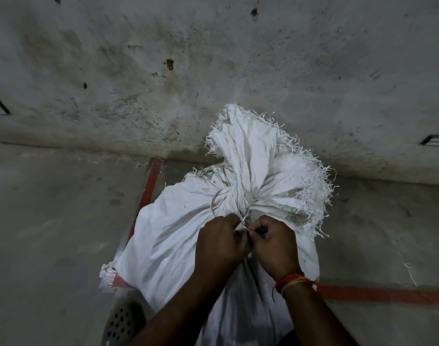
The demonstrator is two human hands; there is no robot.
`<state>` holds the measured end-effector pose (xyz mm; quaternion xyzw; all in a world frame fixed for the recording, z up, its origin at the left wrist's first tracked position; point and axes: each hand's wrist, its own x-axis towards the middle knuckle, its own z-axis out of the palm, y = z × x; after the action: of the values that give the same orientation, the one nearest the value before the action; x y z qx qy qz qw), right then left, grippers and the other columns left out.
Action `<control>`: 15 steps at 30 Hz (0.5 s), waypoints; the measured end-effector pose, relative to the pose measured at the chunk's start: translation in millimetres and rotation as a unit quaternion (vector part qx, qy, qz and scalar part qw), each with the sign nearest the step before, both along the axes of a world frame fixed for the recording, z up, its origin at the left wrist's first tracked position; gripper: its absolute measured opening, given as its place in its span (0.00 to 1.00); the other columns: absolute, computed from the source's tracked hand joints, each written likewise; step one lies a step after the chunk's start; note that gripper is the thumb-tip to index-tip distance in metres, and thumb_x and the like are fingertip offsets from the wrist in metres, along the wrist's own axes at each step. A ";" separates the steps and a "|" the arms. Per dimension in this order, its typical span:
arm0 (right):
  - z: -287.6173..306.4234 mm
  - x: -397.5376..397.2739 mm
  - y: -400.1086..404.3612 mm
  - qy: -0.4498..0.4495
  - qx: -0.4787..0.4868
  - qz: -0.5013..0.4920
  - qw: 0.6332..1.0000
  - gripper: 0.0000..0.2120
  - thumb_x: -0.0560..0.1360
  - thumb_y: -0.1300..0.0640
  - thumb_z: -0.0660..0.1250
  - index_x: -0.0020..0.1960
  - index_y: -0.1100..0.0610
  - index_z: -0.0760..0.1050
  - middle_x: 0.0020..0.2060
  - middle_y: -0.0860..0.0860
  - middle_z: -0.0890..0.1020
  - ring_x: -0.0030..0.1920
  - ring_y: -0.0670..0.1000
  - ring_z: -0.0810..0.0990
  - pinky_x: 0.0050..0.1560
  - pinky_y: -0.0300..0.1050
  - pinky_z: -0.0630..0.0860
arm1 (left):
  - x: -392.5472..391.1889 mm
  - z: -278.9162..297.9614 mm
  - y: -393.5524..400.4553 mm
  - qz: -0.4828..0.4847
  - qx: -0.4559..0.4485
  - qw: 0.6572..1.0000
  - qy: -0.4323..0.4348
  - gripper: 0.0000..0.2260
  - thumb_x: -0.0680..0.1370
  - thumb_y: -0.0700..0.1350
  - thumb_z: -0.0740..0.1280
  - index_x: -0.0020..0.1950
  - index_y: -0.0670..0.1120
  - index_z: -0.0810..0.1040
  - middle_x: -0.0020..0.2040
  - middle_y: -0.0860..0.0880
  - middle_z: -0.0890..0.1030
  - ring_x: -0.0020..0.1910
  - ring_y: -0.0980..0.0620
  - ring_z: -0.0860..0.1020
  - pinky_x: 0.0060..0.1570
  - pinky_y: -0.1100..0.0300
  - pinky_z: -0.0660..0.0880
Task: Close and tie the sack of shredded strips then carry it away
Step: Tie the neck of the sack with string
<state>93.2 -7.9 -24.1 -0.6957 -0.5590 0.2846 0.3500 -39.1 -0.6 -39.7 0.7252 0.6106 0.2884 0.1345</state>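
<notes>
A full white woven sack (168,236) stands on the floor in front of me. Its neck (238,198) is bunched and wound round with thin string, and the frayed mouth (258,146) fans out above the binding. My left hand (219,242) and my right hand (276,242) meet just below the neck, knuckles together. Each pinches an end of the thin tie string (244,224) between curled fingers. The sack's contents are hidden.
A stained grey wall (213,71) rises right behind the sack. Red tape lines (151,183) mark the concrete floor. A perforated grey round object (121,320) sits at the lower left beside the sack. Loose white strips (410,273) lie on the floor at right.
</notes>
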 end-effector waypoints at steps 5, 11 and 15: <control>9.4 6.4 -0.9 -0.059 0.006 0.018 0.998 0.08 0.68 0.65 0.73 0.34 0.54 0.79 0.32 0.46 0.83 0.36 0.44 0.81 0.39 0.34 0.73 | -2.9 -2.1 -0.8 0.018 0.023 0.999 0.019 0.09 0.74 0.55 0.64 0.43 0.51 0.77 0.37 0.51 0.80 0.40 0.50 0.78 0.38 0.55 0.69; 16.2 24.8 -6.5 -0.185 -0.048 0.057 0.980 0.07 0.67 0.64 0.69 0.35 0.53 0.78 0.36 0.50 0.84 0.43 0.52 0.82 0.44 0.43 0.75 | -4.4 -3.7 2.7 0.025 0.007 1.000 -0.005 0.07 0.75 0.52 0.65 0.50 0.53 0.79 0.43 0.52 0.80 0.44 0.50 0.78 0.43 0.54 0.74; 21.9 40.3 -9.0 -0.225 -0.089 0.065 0.968 0.11 0.68 0.61 0.70 0.32 0.49 0.73 0.39 0.49 0.84 0.46 0.52 0.82 0.45 0.41 0.73 | -5.5 -10.6 7.6 0.024 0.021 0.999 -0.030 0.10 0.75 0.48 0.68 0.56 0.50 0.79 0.56 0.48 0.79 0.54 0.49 0.77 0.49 0.57 0.73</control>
<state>133.5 -16.9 -2.2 -0.7325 -0.6398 0.1911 0.1326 -44.5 7.0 -50.2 0.7038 0.6175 0.3261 0.1304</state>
